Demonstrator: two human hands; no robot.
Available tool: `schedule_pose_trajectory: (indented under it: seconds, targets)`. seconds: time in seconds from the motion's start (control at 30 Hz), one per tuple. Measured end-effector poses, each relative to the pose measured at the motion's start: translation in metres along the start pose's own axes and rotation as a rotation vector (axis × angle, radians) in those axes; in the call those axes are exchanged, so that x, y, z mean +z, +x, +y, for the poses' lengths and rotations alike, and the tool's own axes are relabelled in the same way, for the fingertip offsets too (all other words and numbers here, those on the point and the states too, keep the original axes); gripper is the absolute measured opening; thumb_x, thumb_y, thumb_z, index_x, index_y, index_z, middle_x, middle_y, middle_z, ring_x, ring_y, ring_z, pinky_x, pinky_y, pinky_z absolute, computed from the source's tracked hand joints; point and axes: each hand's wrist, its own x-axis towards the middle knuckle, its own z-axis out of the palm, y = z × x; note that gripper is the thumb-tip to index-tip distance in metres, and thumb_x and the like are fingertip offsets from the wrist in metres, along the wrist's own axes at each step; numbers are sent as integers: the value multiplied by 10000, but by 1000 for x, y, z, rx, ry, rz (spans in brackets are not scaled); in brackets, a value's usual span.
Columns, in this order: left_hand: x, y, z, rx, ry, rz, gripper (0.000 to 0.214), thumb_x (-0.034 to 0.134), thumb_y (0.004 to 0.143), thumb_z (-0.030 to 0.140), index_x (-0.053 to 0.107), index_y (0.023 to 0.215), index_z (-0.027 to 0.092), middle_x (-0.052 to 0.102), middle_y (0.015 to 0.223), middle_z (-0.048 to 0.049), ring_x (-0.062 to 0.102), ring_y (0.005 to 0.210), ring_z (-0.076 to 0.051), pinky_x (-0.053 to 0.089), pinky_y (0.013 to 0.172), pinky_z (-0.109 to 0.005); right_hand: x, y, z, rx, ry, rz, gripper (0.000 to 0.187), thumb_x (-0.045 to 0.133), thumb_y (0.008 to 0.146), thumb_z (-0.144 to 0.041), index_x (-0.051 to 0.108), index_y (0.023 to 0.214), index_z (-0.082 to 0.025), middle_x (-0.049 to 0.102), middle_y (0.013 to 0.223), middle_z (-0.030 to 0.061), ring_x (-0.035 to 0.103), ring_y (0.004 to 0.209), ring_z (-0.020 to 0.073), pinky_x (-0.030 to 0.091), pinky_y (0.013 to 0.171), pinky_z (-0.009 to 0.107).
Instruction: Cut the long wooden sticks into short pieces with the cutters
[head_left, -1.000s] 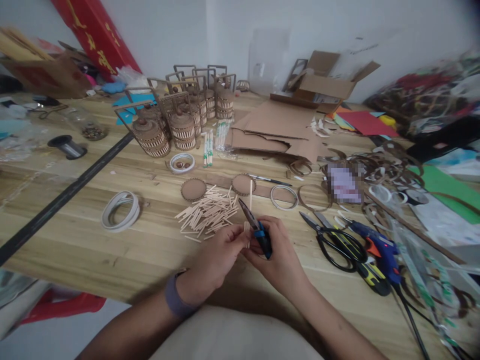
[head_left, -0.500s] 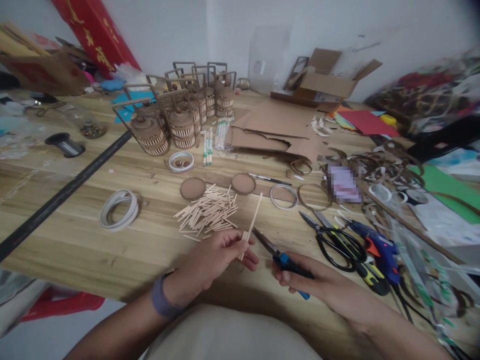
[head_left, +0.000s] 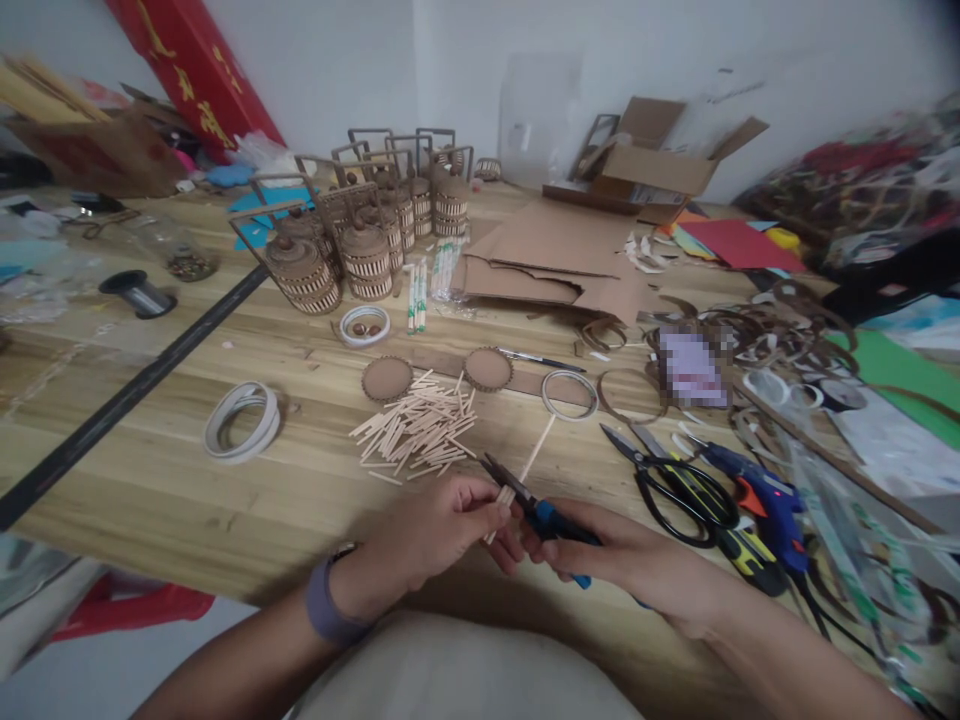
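Note:
My left hand pinches a few thin wooden sticks between thumb and fingers, and one long stick juts out towards the upper right. Blue-and-black-handled snips are gripped in my right hand. Their narrow blades lie across the sticks close to my left fingertips; whether the blades touch the wood I cannot tell. Just beyond my left hand lies a loose pile of short cut sticks. Two round cardboard discs with dark rims, a near one and another, lie behind the pile.
Black scissors, a yellow-and-black cutter and a blue glue gun lie right. Tape rolls sit left. Several small lidded baskets with tall handles stand behind, beside cardboard sheets. Brown strips clutter the right.
The snips have moved left and their blades now cross the sticks at my left hand. The long stick has tilted further to the right.

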Motion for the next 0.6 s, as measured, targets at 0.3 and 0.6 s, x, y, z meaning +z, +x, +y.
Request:
schedule_pose_trajectory:
  seconds: [0.3, 0.6]
  targets:
    - [-1, -1, 1, 1, 49, -13, 339, 586, 832, 473, 642, 759, 147, 674, 680, -34, 635, 588, -140, 490, 646, -275, 4, 0, -9, -64, -127, 43, 198, 602, 818, -398, 603, 864, -206, 558, 841, -6, 484, 810, 172, 399, 748, 291]
    - [-2, -3, 2, 14, 97, -8, 333, 551, 855, 448, 639, 731, 152, 649, 645, -23, 610, 563, -134, 468, 622, -262, 7, 3, -1, -12, -339, 138, 151, 571, 749, -289, 578, 862, -188, 584, 822, 18, 515, 807, 203, 423, 753, 325]
